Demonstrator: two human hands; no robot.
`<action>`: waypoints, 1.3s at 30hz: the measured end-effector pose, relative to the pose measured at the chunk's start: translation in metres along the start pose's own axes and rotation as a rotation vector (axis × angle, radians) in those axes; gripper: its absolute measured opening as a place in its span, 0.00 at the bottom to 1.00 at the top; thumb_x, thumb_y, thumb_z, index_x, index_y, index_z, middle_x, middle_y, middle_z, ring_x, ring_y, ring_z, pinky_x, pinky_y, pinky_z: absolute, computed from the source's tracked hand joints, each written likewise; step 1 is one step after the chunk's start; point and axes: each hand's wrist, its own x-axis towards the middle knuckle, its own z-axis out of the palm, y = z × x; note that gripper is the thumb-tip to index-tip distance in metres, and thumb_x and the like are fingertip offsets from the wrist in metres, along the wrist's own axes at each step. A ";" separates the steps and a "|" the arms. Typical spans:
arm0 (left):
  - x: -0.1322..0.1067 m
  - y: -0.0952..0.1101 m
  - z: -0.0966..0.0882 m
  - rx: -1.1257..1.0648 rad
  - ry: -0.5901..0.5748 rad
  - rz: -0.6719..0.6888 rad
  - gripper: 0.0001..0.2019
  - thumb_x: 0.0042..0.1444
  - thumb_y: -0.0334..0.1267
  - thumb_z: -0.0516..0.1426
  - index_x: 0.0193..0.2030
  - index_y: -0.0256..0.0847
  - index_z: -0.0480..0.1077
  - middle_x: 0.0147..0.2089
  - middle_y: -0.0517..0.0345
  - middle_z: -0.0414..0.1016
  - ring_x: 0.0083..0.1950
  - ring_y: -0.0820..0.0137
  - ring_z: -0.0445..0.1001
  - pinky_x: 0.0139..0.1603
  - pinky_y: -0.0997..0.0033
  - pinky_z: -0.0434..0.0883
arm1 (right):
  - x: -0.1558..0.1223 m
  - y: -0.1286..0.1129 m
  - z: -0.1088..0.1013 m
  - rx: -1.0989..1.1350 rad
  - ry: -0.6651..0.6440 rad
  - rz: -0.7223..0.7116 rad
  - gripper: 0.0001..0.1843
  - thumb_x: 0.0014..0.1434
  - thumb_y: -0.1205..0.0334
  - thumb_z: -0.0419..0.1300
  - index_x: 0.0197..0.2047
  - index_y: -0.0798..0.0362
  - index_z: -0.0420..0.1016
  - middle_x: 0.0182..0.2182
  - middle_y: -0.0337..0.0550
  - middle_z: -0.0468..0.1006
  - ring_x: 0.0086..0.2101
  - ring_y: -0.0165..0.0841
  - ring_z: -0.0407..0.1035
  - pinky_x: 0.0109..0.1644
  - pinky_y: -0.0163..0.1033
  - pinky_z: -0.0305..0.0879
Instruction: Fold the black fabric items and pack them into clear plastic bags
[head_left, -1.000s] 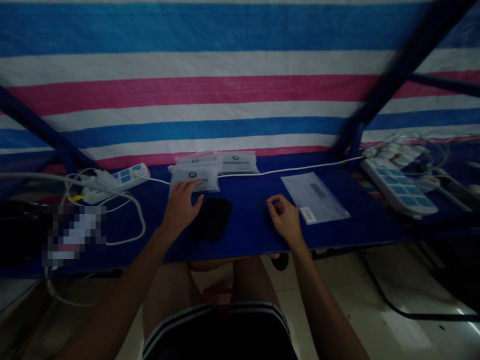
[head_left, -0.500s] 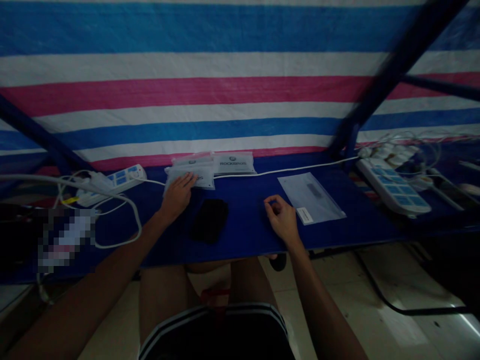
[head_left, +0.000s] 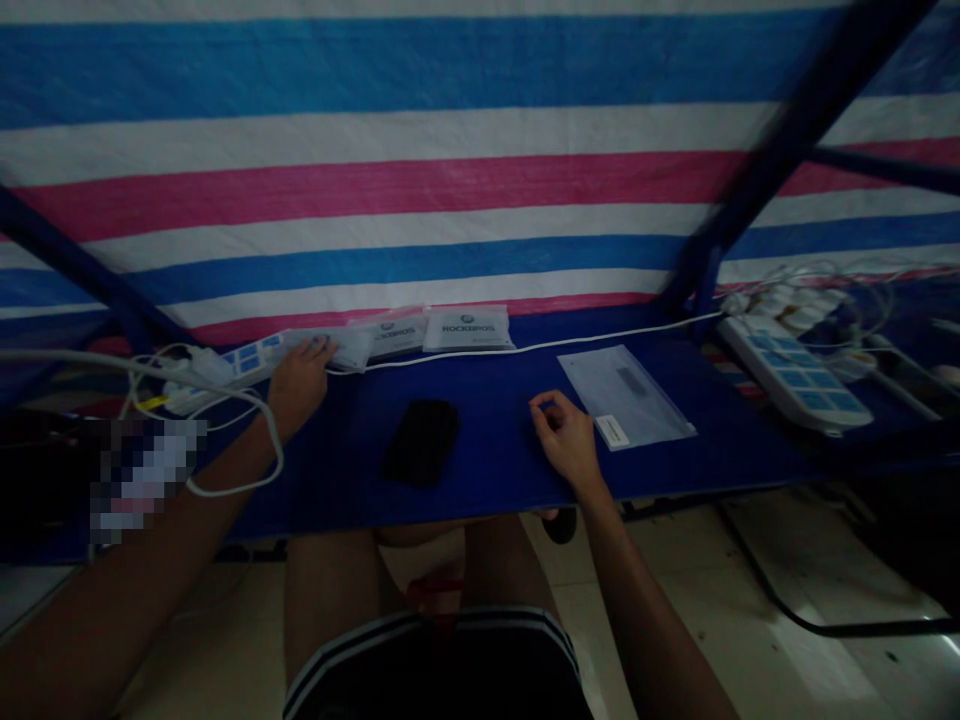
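Note:
My left hand (head_left: 297,382) lies flat on the blue table (head_left: 495,450), fingers out, touching the left edge of a grey printed pouch (head_left: 346,345) beside a white power strip (head_left: 247,360). Two more grey pouches (head_left: 466,328) lie to its right along the back edge. A black object (head_left: 421,441) sits in the middle of the table, untouched. My right hand (head_left: 564,437) rests on the table with its fingers curled in a pinch; what it holds is too small to make out. A clear zip bag (head_left: 624,394) lies just right of it.
A white cable (head_left: 570,342) runs along the table's back. A second power strip (head_left: 795,372) with tangled white cords lies at the right. Looped cords (head_left: 225,440) crowd the left end. A striped tarp (head_left: 450,180) hangs behind, crossed by dark blue frame bars (head_left: 780,160).
My left hand has slid left along the back of the table, pushing the nearest pouch toward the power strip. The right hand and the black object have stayed put.

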 end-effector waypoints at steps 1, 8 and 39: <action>-0.006 0.002 0.005 0.008 -0.007 -0.001 0.26 0.67 0.29 0.46 0.69 0.30 0.68 0.73 0.36 0.68 0.78 0.48 0.58 0.75 0.36 0.58 | 0.000 0.000 0.000 -0.001 0.000 -0.002 0.11 0.66 0.51 0.57 0.42 0.48 0.75 0.19 0.34 0.72 0.20 0.35 0.68 0.29 0.39 0.60; -0.018 0.013 0.017 0.111 -0.038 -0.012 0.27 0.71 0.40 0.46 0.73 0.35 0.64 0.76 0.38 0.63 0.79 0.44 0.56 0.75 0.39 0.55 | 0.000 0.000 0.000 -0.007 0.003 -0.012 0.11 0.66 0.51 0.57 0.41 0.48 0.75 0.18 0.33 0.71 0.19 0.35 0.66 0.28 0.39 0.58; -0.130 0.193 -0.004 -0.451 -0.017 0.035 0.35 0.69 0.40 0.57 0.79 0.50 0.49 0.80 0.43 0.53 0.81 0.49 0.52 0.76 0.34 0.59 | -0.001 -0.001 -0.002 -0.028 0.003 0.001 0.11 0.65 0.52 0.57 0.42 0.48 0.75 0.20 0.35 0.74 0.21 0.36 0.69 0.30 0.39 0.61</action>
